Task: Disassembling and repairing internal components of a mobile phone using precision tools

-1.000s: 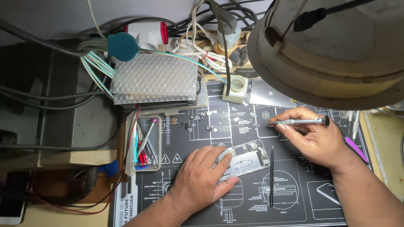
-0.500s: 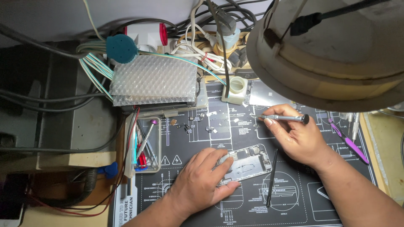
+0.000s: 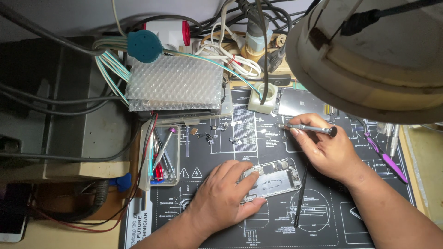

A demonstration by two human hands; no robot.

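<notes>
An opened phone body (image 3: 276, 177), silver with its insides showing, lies on a black repair mat (image 3: 221, 230) printed with white diagrams. My left hand (image 3: 226, 196) rests on its left half and holds it down. My right hand (image 3: 325, 147) grips a slim grey screwdriver (image 3: 308, 128) just above and right of the phone, tip pointing left over the mat. Small screws and metal parts (image 3: 235, 133) lie scattered on the mat above the phone. Black tweezers (image 3: 301, 196) lie beside the phone's right edge.
A clear tray of tools (image 3: 161, 157) sits at the mat's left edge. A bubble-wrapped box (image 3: 174, 83) and tangled cables (image 3: 240, 41) fill the back. A large lamp shade (image 3: 369, 60) overhangs the upper right. A purple pry tool (image 3: 385, 154) lies at right; a white phone (image 3: 11, 212) at lower left.
My right hand has moved left with the screwdriver, bringing its tip over the small parts on the mat. My left hand stays on the phone body.
</notes>
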